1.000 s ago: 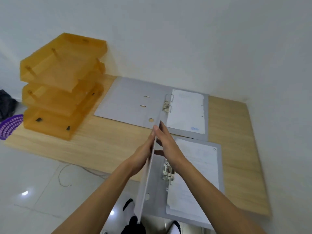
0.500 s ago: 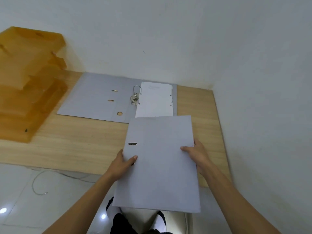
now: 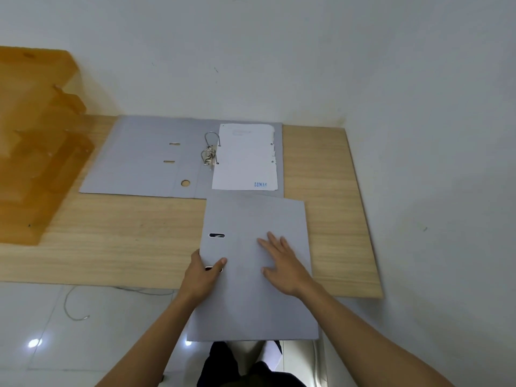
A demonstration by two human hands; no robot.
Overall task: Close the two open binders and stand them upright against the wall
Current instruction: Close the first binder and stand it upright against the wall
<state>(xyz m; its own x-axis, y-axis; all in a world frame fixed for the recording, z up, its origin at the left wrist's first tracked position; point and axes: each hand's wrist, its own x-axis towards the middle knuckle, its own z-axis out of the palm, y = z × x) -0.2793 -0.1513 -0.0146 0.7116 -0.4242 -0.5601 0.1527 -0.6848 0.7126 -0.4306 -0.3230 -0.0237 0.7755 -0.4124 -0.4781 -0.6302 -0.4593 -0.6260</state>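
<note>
A closed grey binder (image 3: 252,216) lies flat at the front of the wooden table (image 3: 125,241), its near end hanging over the table's edge. My left hand (image 3: 202,272) grips its left spine edge, thumb on the cover. My right hand (image 3: 282,262) rests flat on the cover with fingers spread. Behind it, a second grey binder (image 3: 139,157) lies open against the white wall (image 3: 251,65), its metal ring arch up and a white sheet (image 3: 245,157) on its right half.
An orange stacked letter tray (image 3: 36,141) stands at the table's left, blurred. A white side wall (image 3: 432,163) closes off the right of the table. A thin wire (image 3: 72,308) lies on the tiled floor below the front edge.
The near binder's cover came down from upright and now lies shut. My right hand moved from the binder's right edge onto the middle of the cover. The view shifted right.
</note>
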